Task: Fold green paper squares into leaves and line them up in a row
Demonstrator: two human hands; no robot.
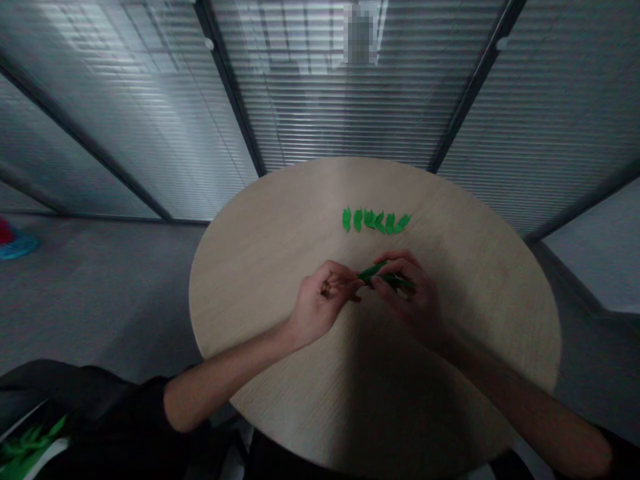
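Over the middle of the table, my left hand (323, 300) and my right hand (413, 290) meet at a green leaf (373, 271). My left fingers are pinched at the leaf's left end. On the other side, my right thumb and fingers close around it, and more dark green shows between them. Whether that is the same leaf or a second one, I cannot tell. Beyond my hands, several bright green leaves (370, 219) lie in a row on the tabletop, the middle ones touching or overlapping.
The round wooden table (260, 253) stands before a glass wall with blinds (325, 127). At the lower left, more green leaves (35, 447) show beside a white edge, their holder partly cut off. A red and blue item (17, 243) lies on the grey carpet (135, 287) at far left.
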